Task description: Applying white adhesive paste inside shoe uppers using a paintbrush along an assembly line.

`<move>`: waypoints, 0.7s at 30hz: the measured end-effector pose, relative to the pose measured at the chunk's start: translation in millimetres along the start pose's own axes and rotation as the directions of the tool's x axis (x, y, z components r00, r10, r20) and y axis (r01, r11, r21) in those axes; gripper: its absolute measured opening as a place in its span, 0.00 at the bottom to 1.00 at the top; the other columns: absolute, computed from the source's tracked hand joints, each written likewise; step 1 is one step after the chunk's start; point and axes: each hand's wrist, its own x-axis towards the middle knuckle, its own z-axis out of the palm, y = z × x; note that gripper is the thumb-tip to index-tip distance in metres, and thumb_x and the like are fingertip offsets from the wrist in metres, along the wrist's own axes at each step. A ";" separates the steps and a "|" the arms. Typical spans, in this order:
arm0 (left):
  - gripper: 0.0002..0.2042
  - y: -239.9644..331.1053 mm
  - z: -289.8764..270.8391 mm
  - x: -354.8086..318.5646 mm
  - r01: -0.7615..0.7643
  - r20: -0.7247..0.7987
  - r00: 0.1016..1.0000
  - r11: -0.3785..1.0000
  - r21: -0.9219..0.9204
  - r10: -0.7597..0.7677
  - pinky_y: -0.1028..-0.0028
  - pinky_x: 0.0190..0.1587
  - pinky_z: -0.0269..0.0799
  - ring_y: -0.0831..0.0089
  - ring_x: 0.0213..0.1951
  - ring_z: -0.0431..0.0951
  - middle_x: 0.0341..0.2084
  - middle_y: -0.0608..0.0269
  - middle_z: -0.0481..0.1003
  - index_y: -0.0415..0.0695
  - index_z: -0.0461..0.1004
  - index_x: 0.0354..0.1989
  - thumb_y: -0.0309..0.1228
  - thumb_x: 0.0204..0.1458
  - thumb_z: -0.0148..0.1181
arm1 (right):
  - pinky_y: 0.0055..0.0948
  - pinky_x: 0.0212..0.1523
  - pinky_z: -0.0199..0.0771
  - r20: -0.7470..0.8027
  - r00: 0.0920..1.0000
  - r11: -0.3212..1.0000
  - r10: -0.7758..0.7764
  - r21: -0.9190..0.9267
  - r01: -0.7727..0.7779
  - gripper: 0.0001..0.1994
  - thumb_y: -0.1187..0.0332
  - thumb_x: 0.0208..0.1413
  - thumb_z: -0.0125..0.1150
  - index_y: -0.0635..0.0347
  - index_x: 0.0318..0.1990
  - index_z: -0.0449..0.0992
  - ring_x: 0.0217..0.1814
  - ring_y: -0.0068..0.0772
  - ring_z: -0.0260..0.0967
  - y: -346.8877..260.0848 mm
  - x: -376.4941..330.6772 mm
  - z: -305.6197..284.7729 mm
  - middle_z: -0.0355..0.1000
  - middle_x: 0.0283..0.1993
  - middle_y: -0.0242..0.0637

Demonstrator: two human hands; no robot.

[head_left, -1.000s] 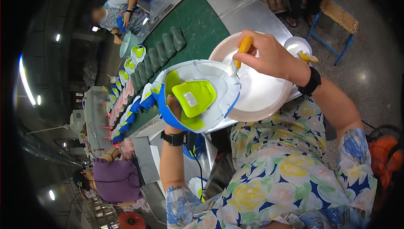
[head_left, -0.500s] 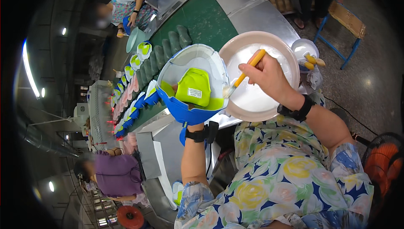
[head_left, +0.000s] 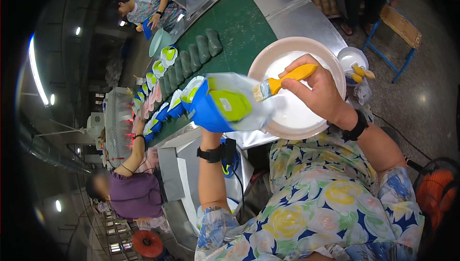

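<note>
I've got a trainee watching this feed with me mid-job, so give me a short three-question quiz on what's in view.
1. True or false: the right hand holds a yellow-handled brush.
2. What does the left hand hold up? A) a blue and lime-green shoe sole B) a grey shoe mould C) a white cup
3. Name the round thing lying under the brush.

Key
1. True; the bristles point toward the sole.
2. A; the left hand itself is hidden behind the sole.
3. A wide, shallow bowl with a white inside.
</note>
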 end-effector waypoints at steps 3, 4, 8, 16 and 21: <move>0.24 11.0 4.6 -28.7 0.642 0.651 0.744 -0.112 -0.759 -0.151 0.63 0.57 0.73 0.63 0.54 0.75 0.55 0.53 0.74 0.44 0.65 0.64 0.45 0.65 0.48 | 0.28 0.42 0.75 0.105 0.987 0.990 -0.125 -0.054 0.131 0.11 0.71 0.56 0.66 0.61 0.44 0.72 0.41 0.33 0.77 -10.6 1.8 -5.0 0.76 0.40 0.39; 0.25 16.7 10.3 -39.3 0.670 0.672 0.727 -0.071 -0.739 -0.138 0.64 0.57 0.73 0.63 0.53 0.76 0.54 0.53 0.74 0.44 0.65 0.64 0.46 0.64 0.49 | 0.29 0.42 0.76 0.154 0.964 0.974 -0.216 -0.036 0.224 0.11 0.72 0.56 0.66 0.61 0.44 0.73 0.41 0.36 0.77 -13.2 2.2 -2.4 0.76 0.40 0.40; 0.25 35.5 23.9 -70.0 0.702 0.705 0.681 -0.095 -0.706 -0.199 0.64 0.56 0.74 0.62 0.51 0.77 0.53 0.52 0.75 0.42 0.65 0.64 0.43 0.63 0.51 | 0.34 0.48 0.76 0.288 0.874 0.920 -0.391 0.092 0.382 0.13 0.76 0.52 0.68 0.59 0.44 0.72 0.46 0.42 0.77 -20.7 3.3 26.0 0.77 0.44 0.43; 0.25 55.2 41.6 -73.8 0.667 0.681 0.707 -0.142 -0.732 -0.191 0.64 0.56 0.75 0.61 0.51 0.77 0.53 0.53 0.75 0.41 0.65 0.64 0.42 0.63 0.52 | 0.36 0.41 0.76 0.374 0.874 0.903 -0.310 -0.172 0.394 0.12 0.72 0.54 0.67 0.60 0.42 0.70 0.40 0.49 0.75 -8.2 14.9 24.6 0.75 0.40 0.43; 0.25 51.6 32.8 -69.4 0.633 0.657 0.729 -0.176 -0.754 -0.191 0.64 0.56 0.75 0.61 0.51 0.77 0.53 0.53 0.75 0.41 0.65 0.64 0.41 0.62 0.53 | 0.37 0.39 0.76 0.377 0.926 0.967 -0.020 -0.227 0.113 0.11 0.70 0.54 0.65 0.61 0.41 0.70 0.38 0.52 0.76 -6.0 20.6 10.8 0.76 0.35 0.48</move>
